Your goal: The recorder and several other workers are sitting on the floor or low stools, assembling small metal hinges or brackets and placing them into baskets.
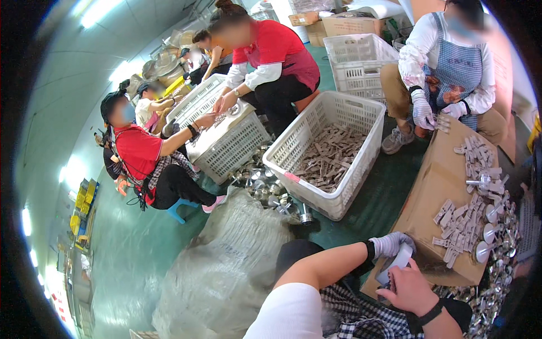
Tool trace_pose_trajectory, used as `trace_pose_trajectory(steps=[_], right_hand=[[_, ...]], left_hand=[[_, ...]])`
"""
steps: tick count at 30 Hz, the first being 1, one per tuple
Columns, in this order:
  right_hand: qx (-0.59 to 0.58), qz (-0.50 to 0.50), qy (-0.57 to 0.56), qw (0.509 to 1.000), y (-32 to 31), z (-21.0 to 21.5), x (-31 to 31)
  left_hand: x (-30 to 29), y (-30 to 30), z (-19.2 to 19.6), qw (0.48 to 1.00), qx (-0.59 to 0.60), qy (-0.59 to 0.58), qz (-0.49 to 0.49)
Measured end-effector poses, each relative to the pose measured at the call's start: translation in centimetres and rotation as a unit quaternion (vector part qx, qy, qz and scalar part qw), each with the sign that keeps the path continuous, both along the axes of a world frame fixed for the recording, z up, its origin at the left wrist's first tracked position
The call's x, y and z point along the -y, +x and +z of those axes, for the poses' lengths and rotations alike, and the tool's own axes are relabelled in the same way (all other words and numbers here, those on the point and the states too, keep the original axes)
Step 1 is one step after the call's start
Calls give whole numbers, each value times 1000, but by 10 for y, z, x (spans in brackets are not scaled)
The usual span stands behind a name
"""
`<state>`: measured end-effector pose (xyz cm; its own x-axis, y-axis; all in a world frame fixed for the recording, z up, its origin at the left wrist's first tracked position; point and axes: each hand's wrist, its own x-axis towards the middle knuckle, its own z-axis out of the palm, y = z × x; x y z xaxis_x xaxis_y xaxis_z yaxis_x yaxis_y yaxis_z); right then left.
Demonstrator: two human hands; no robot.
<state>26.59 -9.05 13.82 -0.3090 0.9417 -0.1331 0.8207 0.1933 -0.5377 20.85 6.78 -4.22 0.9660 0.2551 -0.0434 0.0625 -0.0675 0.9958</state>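
Note:
My left hand, in a pale striped glove, is closed around a flat, light grey-white piece whose kind I cannot make out. My bare right hand, with a dark band at the wrist, grips the same piece from the near side, its fingers bent over a dark part of it. Both hands are above the near edge of a cardboard box. Just beyond them on the box lie several flat, pale, clip-like pieces. Shiny metal discs with stems lie along the right side.
A white plastic crate full of flat pieces stands ahead, with metal parts on the floor beside it. A cloudy plastic sack bulges at my left. Across the box sits a gloved co-worker; others in red work around another crate.

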Motion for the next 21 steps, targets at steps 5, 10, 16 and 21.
trace_pose_trajectory(steps=[5, 10, 16, 21], right_hand=[[2, -9, -7, 1000, -3, 6, 0], [3, -10, -27, 1000, -3, 9, -5], [23, -5, -26, 999, -4, 0, -5], [-5, -30, -33, 999, 0, 5, -3]], left_hand=[[-1, -5, 13, 1000, -15, 16, -12], [-5, -11, 23, 999, -25, 41, -25], [-4, -25, 40, 998, -54, -26, -28], [-6, -21, 58, 995, -84, 16, -57]])
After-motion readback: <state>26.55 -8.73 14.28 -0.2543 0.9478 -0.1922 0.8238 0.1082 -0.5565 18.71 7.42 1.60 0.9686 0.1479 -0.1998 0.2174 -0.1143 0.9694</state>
